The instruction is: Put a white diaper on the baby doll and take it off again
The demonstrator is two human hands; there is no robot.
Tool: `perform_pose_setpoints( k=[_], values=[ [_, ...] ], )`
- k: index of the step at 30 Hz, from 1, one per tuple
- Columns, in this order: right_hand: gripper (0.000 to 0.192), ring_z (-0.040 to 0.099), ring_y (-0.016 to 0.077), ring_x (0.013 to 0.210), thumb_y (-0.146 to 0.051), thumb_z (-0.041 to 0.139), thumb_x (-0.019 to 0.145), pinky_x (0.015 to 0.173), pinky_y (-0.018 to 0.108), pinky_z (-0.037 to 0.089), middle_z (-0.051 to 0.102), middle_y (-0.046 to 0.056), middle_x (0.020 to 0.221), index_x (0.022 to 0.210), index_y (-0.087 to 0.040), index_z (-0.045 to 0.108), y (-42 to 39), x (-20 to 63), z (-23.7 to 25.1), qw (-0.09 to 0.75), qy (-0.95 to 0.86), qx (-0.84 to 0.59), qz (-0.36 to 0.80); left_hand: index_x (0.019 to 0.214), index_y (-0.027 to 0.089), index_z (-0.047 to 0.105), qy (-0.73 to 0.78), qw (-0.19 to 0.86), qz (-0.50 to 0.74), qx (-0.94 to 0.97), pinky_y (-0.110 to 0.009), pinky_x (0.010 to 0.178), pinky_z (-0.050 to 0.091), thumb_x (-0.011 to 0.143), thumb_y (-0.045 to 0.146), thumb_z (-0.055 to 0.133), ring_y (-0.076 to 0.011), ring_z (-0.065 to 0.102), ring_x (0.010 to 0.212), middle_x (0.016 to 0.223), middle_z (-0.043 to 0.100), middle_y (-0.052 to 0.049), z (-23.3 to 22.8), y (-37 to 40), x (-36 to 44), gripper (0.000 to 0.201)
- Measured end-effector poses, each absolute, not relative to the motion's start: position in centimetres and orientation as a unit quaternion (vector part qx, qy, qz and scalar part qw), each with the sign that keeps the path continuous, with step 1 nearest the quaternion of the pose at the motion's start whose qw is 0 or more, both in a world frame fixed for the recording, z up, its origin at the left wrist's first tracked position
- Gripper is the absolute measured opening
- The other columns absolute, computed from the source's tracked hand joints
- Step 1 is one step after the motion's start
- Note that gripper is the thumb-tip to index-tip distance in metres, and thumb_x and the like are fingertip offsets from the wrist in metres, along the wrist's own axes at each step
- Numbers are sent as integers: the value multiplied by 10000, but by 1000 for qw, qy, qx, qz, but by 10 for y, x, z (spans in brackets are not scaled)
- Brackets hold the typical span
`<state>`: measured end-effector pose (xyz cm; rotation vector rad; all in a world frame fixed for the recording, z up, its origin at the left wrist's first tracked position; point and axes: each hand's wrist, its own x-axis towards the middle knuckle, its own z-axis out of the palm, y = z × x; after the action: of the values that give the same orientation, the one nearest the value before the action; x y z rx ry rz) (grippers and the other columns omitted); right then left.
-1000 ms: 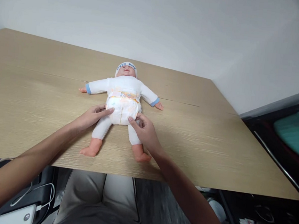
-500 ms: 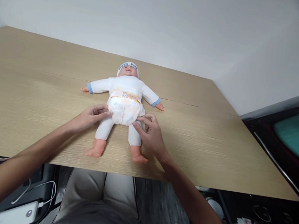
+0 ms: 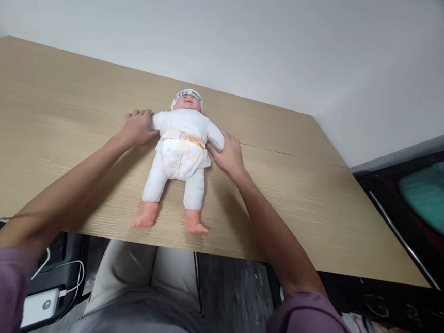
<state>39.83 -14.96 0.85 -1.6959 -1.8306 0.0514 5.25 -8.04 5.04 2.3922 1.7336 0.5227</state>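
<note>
one baby doll (image 3: pixel 180 152) lies face up on the wooden table (image 3: pixel 320 196), near its front edge, head toward the wall, feet toward the person. white suit, white cap with blue lettering too small to read, one diaper (image 3: pixel 179 157) with a printed waistband. two bare feet show; both doll hands are hidden under the person's hands.

left hand (image 3: pixel 138 125) wrapped over the doll's arm on that side, fingers curled closed around it; the sleeve cuff is covered. right hand (image 3: pixel 229 154) lies against the doll's other arm, fingers covering the end of the sleeve; cannot tell whether it grips or only presses.

two purple sleeves at the frame bottom, cut off. below the table edge: grey trousers, one white power bank (image 3: pixel 40 307) with a cable, partly cut off. far right: dark furniture with a teal shape, blurred, not identifiable.
</note>
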Motion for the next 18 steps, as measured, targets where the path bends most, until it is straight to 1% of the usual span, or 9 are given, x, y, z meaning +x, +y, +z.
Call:
perform_pose_setpoints(
  k=[2, 4, 7, 10, 13, 15, 16, 17, 18],
  values=[
    [444, 657, 411, 1313, -379, 672, 1036, 1182, 587, 517, 753, 246, 1420, 1404, -132, 685, -130, 388, 10, 302, -679, -668, 42, 1428, 80, 644, 595, 79, 157, 784, -582, 1208, 378, 954, 459, 726, -472, 572, 1357, 1425, 701, -294, 54, -69, 62, 612],
    [356, 685, 406, 1263, -360, 649, 1055, 1132, 567, 544, 771, 238, 1353, 1332, -144, 707, -124, 382, 15, 309, -660, -683, 49, 1348, 95, 669, 611, 86, 162, 770, -533, 1128, 435, 940, 489, 737, -445, 630, 1238, 1315, 738, -274, 60, -74, 65, 571],
    [344, 702, 403, 1231, -416, 643, 1067, 1078, 542, 566, 794, 199, 1330, 1320, -196, 718, -144, 383, 29, 343, -657, -668, 60, 1273, 135, 655, 617, 122, 185, 755, -477, 968, 496, 901, 588, 774, -424, 671, 1079, 1178, 757, -229, 71, -114, 58, 598],
    [362, 720, 382, 1199, -468, 622, 1070, 1058, 519, 574, 815, 143, 1329, 1338, -246, 724, -197, 392, 54, 362, -691, -619, 92, 1242, 183, 617, 602, 152, 208, 756, -441, 862, 502, 868, 689, 792, -405, 687, 995, 1069, 747, -171, 82, -193, 43, 653],
    [368, 729, 376, 1212, -475, 654, 1055, 1053, 512, 579, 807, 122, 1332, 1348, -269, 738, -279, 399, 81, 362, -730, -567, 125, 1238, 217, 596, 572, 188, 217, 769, -454, 795, 515, 862, 727, 790, -404, 707, 952, 1045, 740, -152, 79, -300, 25, 663],
    [365, 739, 375, 1181, -447, 714, 1028, 1020, 512, 595, 808, 112, 1299, 1362, -306, 750, -340, 399, 95, 344, -743, -555, 147, 1254, 260, 601, 543, 234, 198, 782, -482, 755, 549, 907, 696, 749, -398, 724, 909, 1013, 747, -129, 62, -377, 11, 577],
    [387, 742, 375, 1186, -410, 724, 1027, 1013, 514, 601, 804, 106, 1305, 1406, -333, 741, -370, 397, 98, 328, -748, -554, 163, 1287, 286, 608, 526, 253, 199, 787, -500, 742, 572, 913, 665, 738, -402, 738, 910, 1040, 763, -127, 50, -414, 3, 548],
    [419, 746, 371, 1187, -367, 721, 1026, 989, 511, 609, 801, 100, 1309, 1445, -363, 730, -399, 394, 99, 309, -756, -548, 182, 1338, 313, 614, 516, 267, 198, 790, -522, 759, 601, 916, 615, 743, -412, 759, 948, 1113, 785, -132, 36, -449, -5, 535],
    [444, 753, 364, 1182, -308, 710, 1018, 973, 506, 617, 800, 93, 1303, 1454, -390, 729, -426, 391, 98, 293, -764, -540, 199, 1358, 340, 626, 513, 276, 192, 790, -538, 772, 623, 915, 568, 752, -415, 774, 966, 1155, 796, -127, 22, -481, -12, 513]
  ],
)
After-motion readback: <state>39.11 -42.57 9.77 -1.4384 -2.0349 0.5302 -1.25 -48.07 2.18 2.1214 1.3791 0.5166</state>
